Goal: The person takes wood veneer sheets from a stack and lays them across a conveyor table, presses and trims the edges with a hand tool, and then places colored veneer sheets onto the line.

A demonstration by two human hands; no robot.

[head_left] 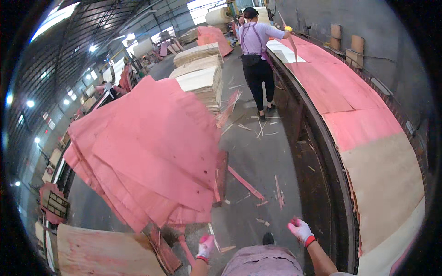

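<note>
My left hand (206, 246), in a white glove with pink-stained fingers and a red cuff, is held low beside the pile of pink veneer sheets (156, 142). Its fingers are loosely curled and slightly apart, with nothing in them. Near the long bench's edge, my right hand (301, 231) wears a matching glove, its fingers half bent and parted, also without anything in them. On the bench to my right lies a tan veneer sheet (382, 179), with pink veneer sheets (345, 83) farther along. Neither hand touches a sheet.
A co-worker (258, 50) stands ahead at the bench, holding up a thin sheet (289, 39). Pale veneer stacks (200, 80) stand beyond the pink pile. Wood strips (246, 183) litter the floor. A stained board (106, 253) lies at lower left.
</note>
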